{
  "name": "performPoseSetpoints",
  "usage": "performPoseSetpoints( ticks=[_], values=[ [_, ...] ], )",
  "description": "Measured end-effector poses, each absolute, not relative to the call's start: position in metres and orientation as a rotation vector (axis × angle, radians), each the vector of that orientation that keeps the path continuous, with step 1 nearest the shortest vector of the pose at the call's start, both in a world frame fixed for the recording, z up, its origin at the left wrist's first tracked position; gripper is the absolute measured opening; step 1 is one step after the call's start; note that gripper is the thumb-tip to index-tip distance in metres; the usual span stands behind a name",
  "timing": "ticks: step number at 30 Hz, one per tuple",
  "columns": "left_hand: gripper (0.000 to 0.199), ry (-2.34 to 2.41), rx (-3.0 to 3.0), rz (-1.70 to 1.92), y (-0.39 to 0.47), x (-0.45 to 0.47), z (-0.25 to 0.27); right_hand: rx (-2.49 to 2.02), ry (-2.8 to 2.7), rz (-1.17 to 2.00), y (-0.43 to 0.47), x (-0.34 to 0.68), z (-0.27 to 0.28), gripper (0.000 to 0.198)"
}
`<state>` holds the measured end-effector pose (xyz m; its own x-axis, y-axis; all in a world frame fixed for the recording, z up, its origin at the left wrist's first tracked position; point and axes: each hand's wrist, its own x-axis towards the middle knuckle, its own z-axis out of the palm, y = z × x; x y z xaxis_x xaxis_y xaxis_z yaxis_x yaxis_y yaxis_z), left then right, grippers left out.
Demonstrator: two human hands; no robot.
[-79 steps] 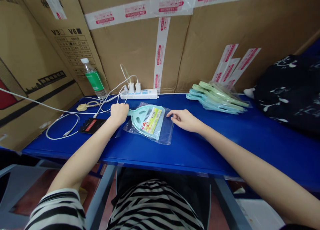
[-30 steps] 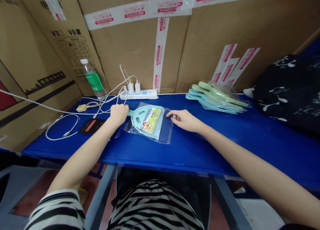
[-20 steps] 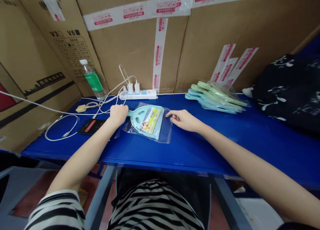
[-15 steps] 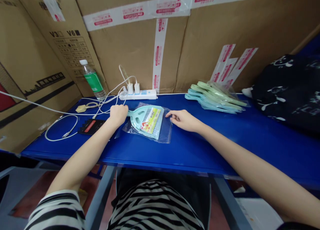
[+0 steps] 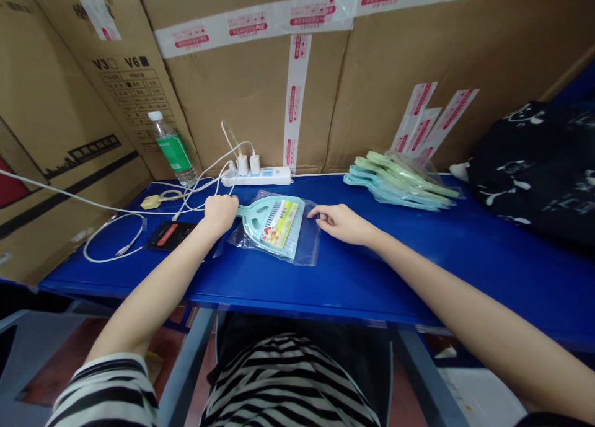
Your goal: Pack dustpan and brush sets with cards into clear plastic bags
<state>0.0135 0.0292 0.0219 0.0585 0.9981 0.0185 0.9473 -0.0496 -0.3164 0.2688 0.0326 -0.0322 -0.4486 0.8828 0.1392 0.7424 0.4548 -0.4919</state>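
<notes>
A small mint-green dustpan [image 5: 260, 216] lies on the blue table inside a clear plastic bag [image 5: 307, 244]. Across its pan is a yellow-and-white label [image 5: 281, 224] with red pictures, and bristle-like stripes show beside it. My left hand [image 5: 221, 214] is closed around the dustpan's handle, hiding most of it. At the bag's right edge, my right hand [image 5: 339, 221] has its fingers curled, with thumb and index finger pinching the film. Farther right, a pile of similar wrapped green and blue dustpans [image 5: 400, 182] rests against the cardboard.
A power strip [image 5: 274, 176] with white chargers and cables stands at the back. Left of it are a water bottle [image 5: 174, 151] and a dark phone [image 5: 171, 235]. Cardboard [image 5: 242, 92] walls the rear of the table [image 5: 372, 284]. A black patterned bag [image 5: 534, 173] sits at right.
</notes>
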Motion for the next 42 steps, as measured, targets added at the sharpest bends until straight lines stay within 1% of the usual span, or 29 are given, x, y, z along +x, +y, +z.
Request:
performPoseSetpoints(
  ticks=[11, 20, 37, 42],
  values=[
    [0.045, -1.973, -2.08, 0.342, 0.03, 0.0141, 0.0209, -1.404, -2.339, 0.523, 0.0314, 0.2677, -0.0293, 0.031],
    [0.041, -1.981, -2.089, 0.336, 0.0292, 0.0146, 0.0213, -1.422, -2.339, 0.527, 0.0305, 0.2666, -0.0274, 0.03],
    [0.044, -1.969, -2.08, 0.378, 0.0287, 0.0153, 0.0224, -1.414, -2.341, 0.521, 0.0313, 0.2669, -0.0282, 0.031],
    [0.045, -1.966, -2.08, 0.376, 0.0286, 0.0155, 0.0228, -1.366, -2.342, 0.518, 0.033, 0.2692, -0.031, 0.027]
  ],
)
